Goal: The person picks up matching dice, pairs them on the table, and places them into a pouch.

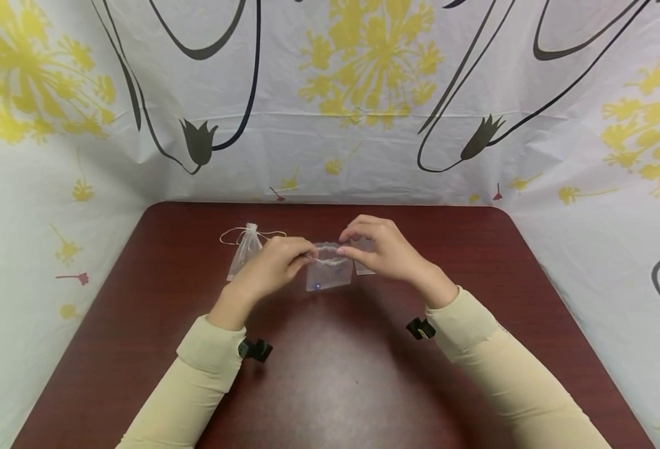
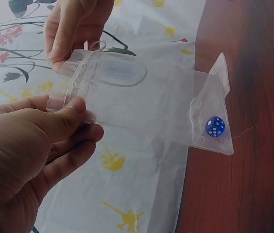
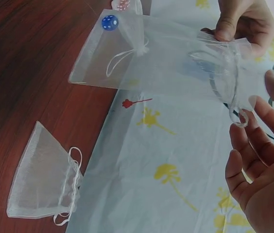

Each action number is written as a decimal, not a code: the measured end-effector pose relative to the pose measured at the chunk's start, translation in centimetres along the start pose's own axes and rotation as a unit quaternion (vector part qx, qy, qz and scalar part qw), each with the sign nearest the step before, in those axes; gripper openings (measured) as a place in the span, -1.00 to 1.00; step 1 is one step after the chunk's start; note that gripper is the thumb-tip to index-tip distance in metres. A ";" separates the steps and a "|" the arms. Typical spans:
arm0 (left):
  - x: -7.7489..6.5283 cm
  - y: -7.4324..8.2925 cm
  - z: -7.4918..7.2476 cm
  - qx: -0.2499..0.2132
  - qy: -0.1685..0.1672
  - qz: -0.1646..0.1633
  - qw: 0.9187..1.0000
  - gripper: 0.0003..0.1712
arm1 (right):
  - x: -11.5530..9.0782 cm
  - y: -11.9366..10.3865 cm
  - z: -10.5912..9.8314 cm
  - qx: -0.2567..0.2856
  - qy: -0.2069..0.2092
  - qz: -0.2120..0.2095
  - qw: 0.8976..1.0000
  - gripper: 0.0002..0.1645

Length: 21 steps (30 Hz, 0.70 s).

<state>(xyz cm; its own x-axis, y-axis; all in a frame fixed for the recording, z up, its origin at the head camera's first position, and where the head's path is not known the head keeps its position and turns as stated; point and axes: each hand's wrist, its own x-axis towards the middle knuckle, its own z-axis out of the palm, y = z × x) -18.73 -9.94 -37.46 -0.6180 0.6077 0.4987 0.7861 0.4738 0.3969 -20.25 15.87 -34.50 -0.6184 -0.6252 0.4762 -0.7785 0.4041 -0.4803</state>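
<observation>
A sheer white drawstring bag (image 1: 330, 274) hangs upright between both hands, its mouth spread. My left hand (image 1: 276, 259) pinches the rim at the bag's left side, thumb against fingers. On the other side, my right hand (image 1: 388, 249) has its thumb and index finger apart, fingertips right at the rim. A blue die (image 2: 215, 126) with white dots lies in a bottom corner of the bag. Nearer the mouth, a blurred blue shape (image 3: 200, 65) shows through the fabric. A loop of the drawstring (image 3: 239, 119) sticks out beside the right fingers.
A closed sheer bag (image 1: 245, 252) with looped cords stands left of the left hand; a red-and-white dotted die (image 3: 121, 5) shows in it. Another sheer bag (image 3: 44, 179) lies behind the right hand. The dark red table (image 1: 330, 374) meets a patterned white cloth (image 1: 285, 75).
</observation>
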 end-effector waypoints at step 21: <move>-0.7 -0.4 -0.8 0.015 0.099 -0.010 0.995 -0.68 | -1.1 1.7 0.5 -0.065 -0.015 -0.024 0.997 -0.89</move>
<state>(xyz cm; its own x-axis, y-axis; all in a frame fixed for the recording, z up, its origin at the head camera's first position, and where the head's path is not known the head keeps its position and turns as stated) -18.61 -11.08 -37.38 -0.6203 0.4615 0.6342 0.7713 0.5058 0.3863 -20.80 16.96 -36.19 -0.5787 -0.6644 0.4729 -0.8153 0.4562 -0.3567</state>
